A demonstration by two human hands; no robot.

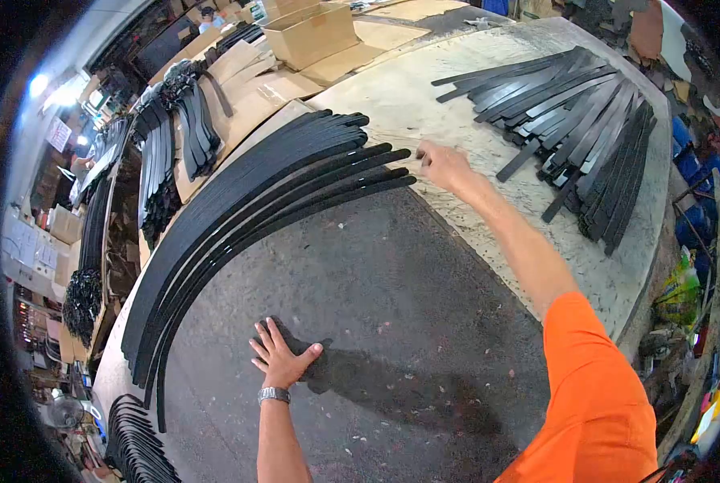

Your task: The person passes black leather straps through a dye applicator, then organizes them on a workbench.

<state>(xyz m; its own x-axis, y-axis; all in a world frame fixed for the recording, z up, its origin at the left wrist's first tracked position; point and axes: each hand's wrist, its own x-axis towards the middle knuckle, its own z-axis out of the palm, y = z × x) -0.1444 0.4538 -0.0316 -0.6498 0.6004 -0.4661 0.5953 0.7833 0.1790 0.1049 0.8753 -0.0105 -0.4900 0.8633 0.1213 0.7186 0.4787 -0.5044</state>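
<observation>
My left hand (283, 354) is open, fingers spread, above or against the dark mat (360, 306); a watch is on its wrist. My right hand (444, 167) is closed, its fingers curled just beyond the far ends of the long black strips. Whether anything is between those fingers is hidden. The black strips (239, 201) look like belt straps and lie in a curved, close-packed row along the mat's left side. Several strips (320, 181) at the row's inner edge are spaced apart.
Shorter black strips (569, 121) lie fanned out at the far right of the pale tabletop (408, 105). More strips (134, 443) are at the lower left. A cardboard box (312, 36) and bundled straps (155, 153) stand behind. Another person (208, 20) is in the background.
</observation>
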